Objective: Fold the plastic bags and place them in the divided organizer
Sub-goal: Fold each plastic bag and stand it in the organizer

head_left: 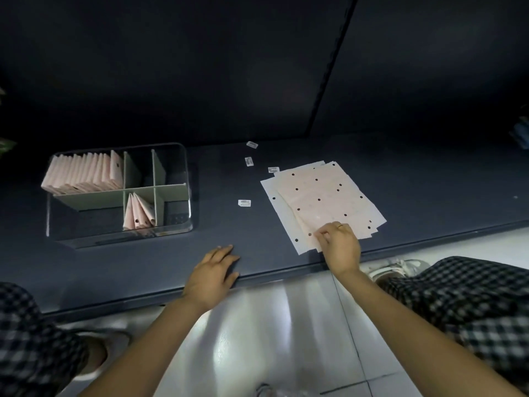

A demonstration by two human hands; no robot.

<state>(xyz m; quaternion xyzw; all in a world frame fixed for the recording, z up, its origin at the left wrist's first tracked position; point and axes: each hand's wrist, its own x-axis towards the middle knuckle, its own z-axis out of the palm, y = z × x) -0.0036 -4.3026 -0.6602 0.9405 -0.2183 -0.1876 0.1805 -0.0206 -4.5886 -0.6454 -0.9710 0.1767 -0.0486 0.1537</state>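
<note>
A stack of flat pale pink plastic bags (320, 196) with small dark holes lies on the dark table at the right. My right hand (340, 243) pinches the near edge of the top bag. My left hand (213, 275) rests flat on the table's front edge, fingers straight, holding nothing. A clear divided organizer (171, 227) stands at the left. Its far left compartment is packed with several folded pink bags (86, 174). A few more folded bags (138, 210) lean in the near middle compartment.
Small white labels lie scattered on the dark table (257, 247) between organizer and stack, one of them (244, 202) nearest the organizer. A dark wall rises behind the table. Below the front edge are pale floor tiles, my checkered trouser legs and a white shoe (398, 267).
</note>
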